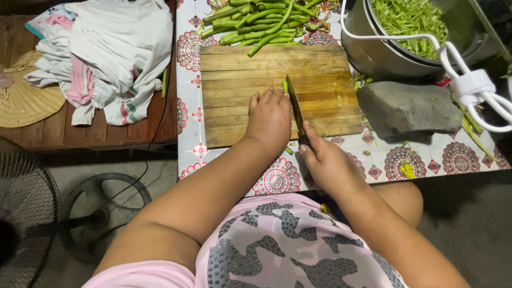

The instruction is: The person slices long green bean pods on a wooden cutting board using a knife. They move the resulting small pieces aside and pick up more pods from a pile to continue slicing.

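My left hand lies knuckles-up on a wooden cutting board, fingers curled over a green stalk whose tip shows just past the fingertips. My right hand grips the handle of a knife; its dark blade stands edge-down on the board right beside my left fingers. A heap of green stalks lies at the board's far edge.
A metal pot holds cut greens, with a white cable draped over it. A grey stone sits right of the board on the patterned tablecloth. Left: folded cloths, woven fan, floor fan.
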